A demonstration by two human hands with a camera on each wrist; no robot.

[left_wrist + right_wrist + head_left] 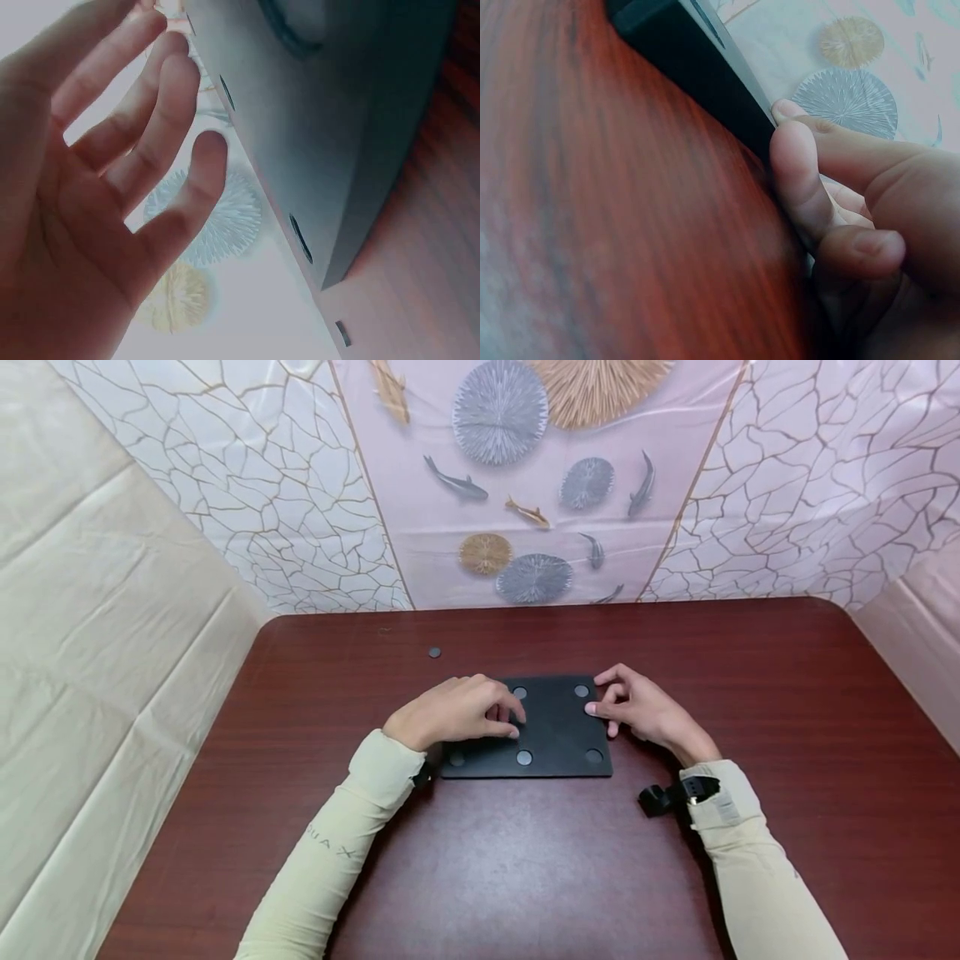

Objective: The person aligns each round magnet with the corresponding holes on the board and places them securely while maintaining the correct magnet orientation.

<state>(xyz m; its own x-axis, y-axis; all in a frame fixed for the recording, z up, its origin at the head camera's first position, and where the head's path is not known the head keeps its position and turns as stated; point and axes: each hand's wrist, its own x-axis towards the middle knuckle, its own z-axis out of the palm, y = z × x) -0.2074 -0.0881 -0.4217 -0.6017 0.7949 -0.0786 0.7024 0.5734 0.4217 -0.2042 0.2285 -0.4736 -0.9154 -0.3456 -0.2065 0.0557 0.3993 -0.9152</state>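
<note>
A flat black board (558,727) with several round recesses lies on the table. My left hand (465,710) hovers over its left half, fingers loosely bent and nothing between them. The left wrist view shows the palm (82,195) beside the board's surface (315,135), its fingers apart from it. At the board's right edge my right hand (645,706) pinches the side, thumb on top near the far right recess. From the right wrist, the fingers (795,161) press against the dark edge (697,82). Part of the board's left side is hidden under the left hand.
A small dark disc (435,652) lies on the reddish-brown table (480,860) beyond the board's far left corner. Behind the table hangs a patterned sheet (525,518), and a pale cloth (112,635) covers the left side. Each wrist wears a black camera strap (678,793).
</note>
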